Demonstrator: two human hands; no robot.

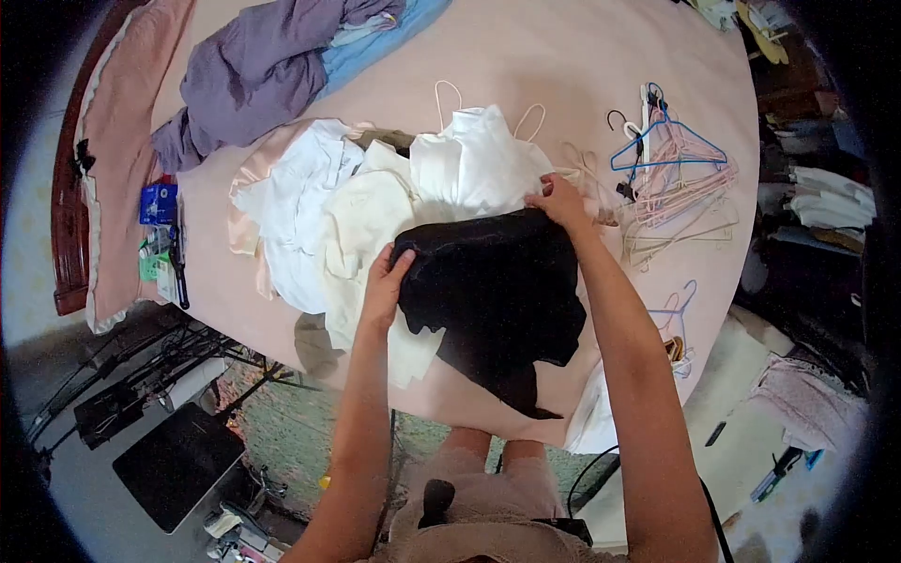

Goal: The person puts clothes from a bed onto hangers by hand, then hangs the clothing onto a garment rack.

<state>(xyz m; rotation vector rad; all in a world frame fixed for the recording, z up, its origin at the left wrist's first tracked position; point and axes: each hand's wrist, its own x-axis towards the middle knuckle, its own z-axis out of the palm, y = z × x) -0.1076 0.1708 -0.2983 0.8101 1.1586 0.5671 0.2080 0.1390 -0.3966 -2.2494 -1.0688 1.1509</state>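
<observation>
A black garment (493, 291) hangs spread between my two hands over the near side of the bed; its exact kind does not show. My left hand (383, 281) pinches its upper left corner, thumb on top. At the upper right edge, my right hand (560, 202) has its fingers closed on the same cloth. Just beyond it lies a white camisole (474, 159) with thin looped straps. Cream clothing (366, 220) and a white garment (305, 202) are heaped to the left, partly covered by the black cloth.
Several hangers, including a blue hanger (668, 155), lie on the right side of the pink bed (544, 56). A purple blanket (253, 80) is bunched at the far left. Small boxes (160, 206) sit on the left edge. A black stool (178, 464) stands on the floor.
</observation>
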